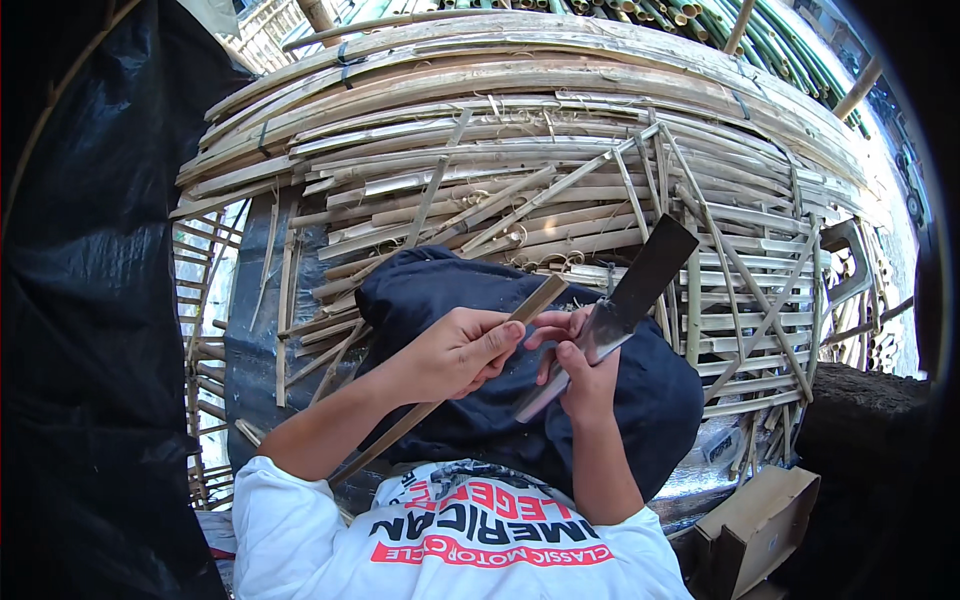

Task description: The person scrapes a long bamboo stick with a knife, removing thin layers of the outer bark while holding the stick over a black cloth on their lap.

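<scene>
My left hand (pixel 468 352) is closed around a narrow bamboo strip (pixel 541 298). The strip slants from beneath my left forearm up over my lap, its upper end pointing away to the right. In my right hand (pixel 582 365) is a broad-bladed knife (pixel 650 270) with a dark, square-ended blade and a shiny lower part. The blade tilts up and to the right, apart from the strip. Some fingers of my right hand reach toward my left hand, close to the strip. Dark cloth (pixel 640 400) covers my lap beneath both hands.
Split bamboo slats (pixel 560 235) lie layered ahead of me, with tied bundles of long slats (pixel 560 75) beyond. Green bamboo poles (pixel 740 45) are stacked at the far right. A black sheet (pixel 90 300) hangs at left; a cardboard box (pixel 760 530) stands near right.
</scene>
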The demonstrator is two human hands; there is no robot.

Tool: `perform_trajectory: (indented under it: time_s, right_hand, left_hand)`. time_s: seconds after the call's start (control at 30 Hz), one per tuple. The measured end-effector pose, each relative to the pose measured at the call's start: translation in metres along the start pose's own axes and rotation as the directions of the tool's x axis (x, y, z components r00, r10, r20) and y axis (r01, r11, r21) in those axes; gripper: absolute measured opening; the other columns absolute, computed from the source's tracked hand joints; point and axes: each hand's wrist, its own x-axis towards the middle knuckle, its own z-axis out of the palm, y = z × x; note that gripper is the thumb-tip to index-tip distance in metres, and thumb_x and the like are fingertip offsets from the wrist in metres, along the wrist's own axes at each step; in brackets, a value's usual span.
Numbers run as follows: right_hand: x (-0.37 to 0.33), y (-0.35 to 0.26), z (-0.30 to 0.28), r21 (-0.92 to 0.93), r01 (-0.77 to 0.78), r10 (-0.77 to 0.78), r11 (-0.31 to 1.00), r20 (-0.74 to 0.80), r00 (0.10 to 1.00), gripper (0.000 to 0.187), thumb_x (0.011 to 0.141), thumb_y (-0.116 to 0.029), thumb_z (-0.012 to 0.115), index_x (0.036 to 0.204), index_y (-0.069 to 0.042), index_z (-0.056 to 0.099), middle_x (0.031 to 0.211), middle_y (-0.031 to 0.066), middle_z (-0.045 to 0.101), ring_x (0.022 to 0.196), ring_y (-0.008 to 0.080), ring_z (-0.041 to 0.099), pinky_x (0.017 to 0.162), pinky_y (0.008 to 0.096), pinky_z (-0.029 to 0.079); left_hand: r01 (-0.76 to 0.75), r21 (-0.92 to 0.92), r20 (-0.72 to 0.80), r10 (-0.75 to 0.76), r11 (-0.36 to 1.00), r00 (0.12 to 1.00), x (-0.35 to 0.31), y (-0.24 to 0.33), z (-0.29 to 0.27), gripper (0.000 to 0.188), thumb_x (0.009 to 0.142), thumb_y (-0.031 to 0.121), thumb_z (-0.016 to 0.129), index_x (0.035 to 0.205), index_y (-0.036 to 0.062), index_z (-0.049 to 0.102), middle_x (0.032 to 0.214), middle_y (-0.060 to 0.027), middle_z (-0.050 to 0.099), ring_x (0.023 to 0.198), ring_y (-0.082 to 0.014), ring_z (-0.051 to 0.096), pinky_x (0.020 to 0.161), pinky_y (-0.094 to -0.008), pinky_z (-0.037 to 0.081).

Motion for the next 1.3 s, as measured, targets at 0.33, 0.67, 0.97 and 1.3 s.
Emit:
perform_trajectory:
  time_s: [0.33,0.67,0.97,1.3]
  right_hand:
    - [0.029,0.006,0.013,0.036,0.020,-0.012,0.999,-0.198,0.980,0.029,0.083,0.002,0.067,0.096,-0.006,0.043,0.081,0.0153,0.065,0.062,0.0166,0.064,0.048,0.0241,0.049]
    - [0.065,0.050,-0.012,-0.186,-0.029,-0.038,0.982,-0.345,0.938,0.026,0.085,0.001,0.066,0.094,-0.008,0.043,0.081,0.0138,0.065,0.055,0.0137,0.059,0.046,0.0244,0.048]
    - [0.081,0.063,-0.015,-0.330,0.007,-0.132,0.944,-0.356,0.925,0.021,0.087,-0.004,0.066,0.093,-0.005,0.046,0.080,0.0134,0.065,0.057,0.0129,0.059,0.043,0.0239,0.046]
    - [0.066,0.084,-0.010,-0.971,0.240,0.221,0.011,0.237,0.946,0.019,0.073,-0.015,0.069,0.079,-0.003,0.055,0.068,0.0169,0.063,0.065,0.0335,0.066,0.058,0.0439,0.048]
  left_hand:
    - [0.060,0.159,-0.110,-0.043,0.985,0.993,0.005,-0.038,-0.017,0.033,0.101,0.033,0.047,0.092,0.0041,0.060,0.067,0.0021,0.052,0.053,-0.0053,0.049,0.052,-0.0198,0.044]
    - [0.267,0.061,-0.290,-0.239,0.962,0.926,-0.055,-0.124,-0.072,0.034,0.102,0.032,0.045,0.093,0.0022,0.061,0.069,0.0007,0.055,0.055,-0.0057,0.050,0.050,-0.0235,0.045]
    - [0.178,0.099,-0.182,-0.158,0.979,0.971,-0.054,-0.131,-0.074,0.027,0.101,0.027,0.049,0.084,0.0061,0.054,0.061,0.0061,0.043,0.051,-0.0030,0.038,0.045,-0.0201,0.031]
    - [0.334,-0.260,-0.314,-0.406,0.906,0.858,-0.043,-0.161,-0.086,0.041,0.103,0.039,0.038,0.076,0.0090,0.047,0.054,0.0061,0.035,0.043,-0.0039,0.032,0.040,-0.0218,0.027]
